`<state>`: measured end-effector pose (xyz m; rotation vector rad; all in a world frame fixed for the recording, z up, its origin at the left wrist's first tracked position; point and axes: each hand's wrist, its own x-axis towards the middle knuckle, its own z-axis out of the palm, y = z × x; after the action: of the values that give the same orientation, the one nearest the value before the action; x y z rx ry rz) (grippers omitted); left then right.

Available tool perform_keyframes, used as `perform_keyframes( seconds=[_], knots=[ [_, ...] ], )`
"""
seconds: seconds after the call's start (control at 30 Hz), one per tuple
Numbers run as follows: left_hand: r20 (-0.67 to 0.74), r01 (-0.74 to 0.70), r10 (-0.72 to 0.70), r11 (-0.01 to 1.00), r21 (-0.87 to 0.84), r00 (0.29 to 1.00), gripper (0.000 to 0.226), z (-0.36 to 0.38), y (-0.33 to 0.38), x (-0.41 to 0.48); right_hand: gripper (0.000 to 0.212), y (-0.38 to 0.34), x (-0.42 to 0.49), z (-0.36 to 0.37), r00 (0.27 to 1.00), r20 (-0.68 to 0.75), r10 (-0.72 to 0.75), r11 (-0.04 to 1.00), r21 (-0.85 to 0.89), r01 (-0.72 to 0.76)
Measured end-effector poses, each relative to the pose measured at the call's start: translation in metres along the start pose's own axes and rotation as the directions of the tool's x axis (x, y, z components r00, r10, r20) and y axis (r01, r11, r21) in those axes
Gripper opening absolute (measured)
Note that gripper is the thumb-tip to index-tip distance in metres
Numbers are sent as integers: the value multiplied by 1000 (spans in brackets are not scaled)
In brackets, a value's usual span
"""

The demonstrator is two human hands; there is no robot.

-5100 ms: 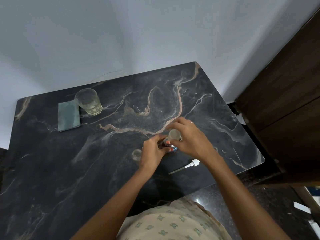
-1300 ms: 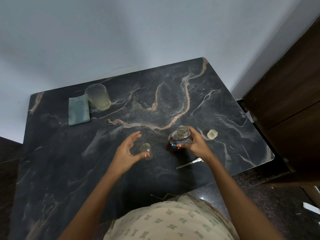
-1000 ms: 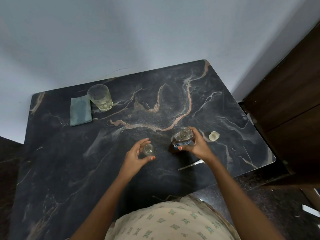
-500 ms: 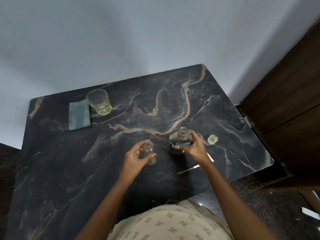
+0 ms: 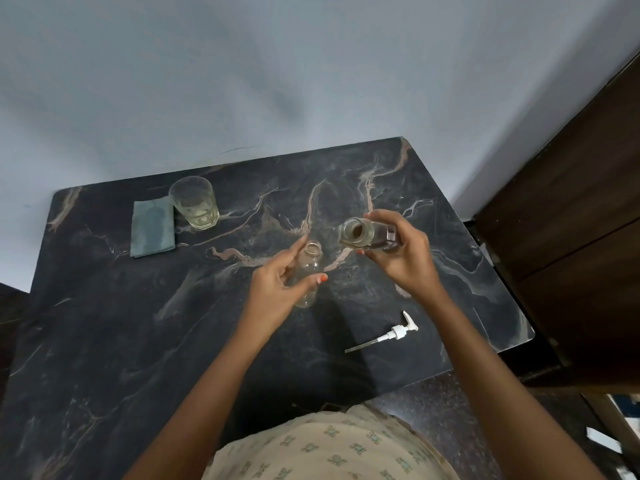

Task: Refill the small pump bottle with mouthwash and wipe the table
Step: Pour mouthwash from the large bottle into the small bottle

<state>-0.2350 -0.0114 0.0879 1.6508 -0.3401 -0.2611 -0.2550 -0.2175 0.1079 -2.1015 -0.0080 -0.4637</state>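
Nearest the viewer, on the dark marbled desk [image 5: 104,341], lies the detached white pump head [image 5: 398,331] with its thin dip tube pointing toward the front edge. It is probably light, and its tube bendable, so it is best lifted by the collar.

Beyond it, the left hand [image 5: 273,292] grips the small pump bottle [image 5: 308,271] round its body, thumb in front and fingers behind, with the neck left free. The bottle is clear, uncapped and looks empty. It leans away from the viewer, and whether its base touches the desk cannot be told. It should be very light, smooth-walled and slippery if wetted. Its narrow mouth leaves little margin for a pour, so a low hold on the body, as shown, suits it.

Just to its right and slightly farther, the right hand [image 5: 405,261] is closed round the mouthwash bottle [image 5: 363,233]. That bottle is raised off the desk and tipped over, its open mouth turned toward the small bottle. The two mouths are near but apart. It is the larger and probably the heavier of the two, and it looks rigid. A grip across its sides gives control of the tilt.

At the far left a folded green cloth [image 5: 152,225], soft and limp, lies flat beside a drinking glass [image 5: 195,202] holding a little pale liquid. A plain wall [image 5: 242,81] stands behind.
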Motion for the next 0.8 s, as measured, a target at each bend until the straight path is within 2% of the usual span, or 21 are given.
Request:
perform_keyframes(
  seconds=[0.1,0.33,0.57,0.8],
  knots=[
    [-35,-49,48,999,-12,998,65,2,14,3,49,-7,8,-6,993,3,-122,980,-157,121],
    [-120,-102,100,995,-10,988,50,3,30,5,42,-21,22,-15,949,1,-314,874,-390,290],
    [-146,-108,107,994,1,983,50,4,31,4,46,-32,32,-20,899,48,-435,761,-514,396],
    [-146,-96,93,995,-11,985,50,6,35,2,39,-36,38,-19,873,67,-483,724,-529,442]
  ],
)
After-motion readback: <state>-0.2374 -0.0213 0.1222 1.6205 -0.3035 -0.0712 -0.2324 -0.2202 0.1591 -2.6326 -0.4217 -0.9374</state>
